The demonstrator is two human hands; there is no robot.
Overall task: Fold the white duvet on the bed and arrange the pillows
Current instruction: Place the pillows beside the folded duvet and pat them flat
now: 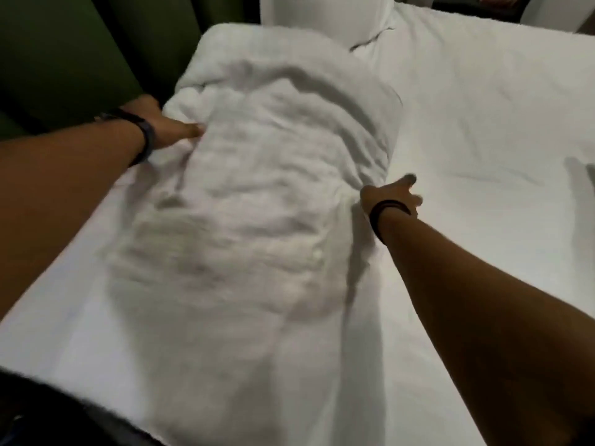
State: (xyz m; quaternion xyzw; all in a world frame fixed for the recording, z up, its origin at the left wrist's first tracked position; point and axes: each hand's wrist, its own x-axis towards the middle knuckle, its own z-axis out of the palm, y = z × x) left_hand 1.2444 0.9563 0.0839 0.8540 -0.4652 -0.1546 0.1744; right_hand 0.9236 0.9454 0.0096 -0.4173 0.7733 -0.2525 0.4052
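2 hands flank bunched duvet (257, 188), left hand (167, 127) gripping its edge, right hand (391, 196) splayed, touching.

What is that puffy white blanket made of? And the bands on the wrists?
The duvet looks like soft, matte white cloth with stuffing inside: it bulges and wrinkles. The left wristband looks like smooth dark rubber or plastic; the right wristband seems a thin dark band. Blur hides more.

Rumpled white duvet (257, 188) lengthwise on bed; pillow (325, 17) beyond

Pillow (325, 14) cut off by top edge
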